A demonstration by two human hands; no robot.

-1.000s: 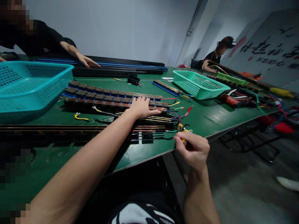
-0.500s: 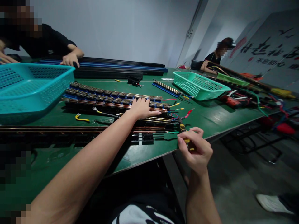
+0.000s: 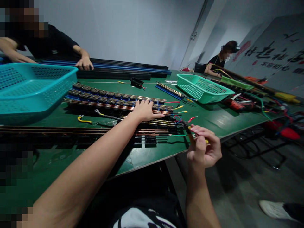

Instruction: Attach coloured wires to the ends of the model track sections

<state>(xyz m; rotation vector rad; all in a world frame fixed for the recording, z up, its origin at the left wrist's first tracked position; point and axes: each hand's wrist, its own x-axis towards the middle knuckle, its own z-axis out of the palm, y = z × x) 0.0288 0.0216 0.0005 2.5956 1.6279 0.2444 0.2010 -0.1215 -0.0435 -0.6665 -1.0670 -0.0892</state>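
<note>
**Wire ends flanked by both hands; right hand occupied by tool**

The green table (image 3: pixel 228 118) extends under the work; its near edge passes just beside the right fingers, with that forearm off it. The blue basket (image 3: pixel 40 91) stands well left of the left fingers and limits movement that way. The rod strips (image 3: pixel 106 98) lie beneath the left fingers, long axis running left to right across the view.

Left hand (image 3: pixel 143 111): palm down, fingers spread over the strips, grasping around nothing. Right hand (image 3: pixel 205 147): thumb and fingers gripping a yellow-and-black tool (image 3: pixel 190 136), type not determinable, pointing forward and left from them.

Governing relation: the looped wires (image 3: pixel 177 119) lie between the left thumb and the tool's front end; contact cannot be confirmed. The red lead (image 3: pixel 192 119) sits just beyond the right fingertips, nearer that hand. Open room: bare tabletop ahead and right of the right fingers.
</note>
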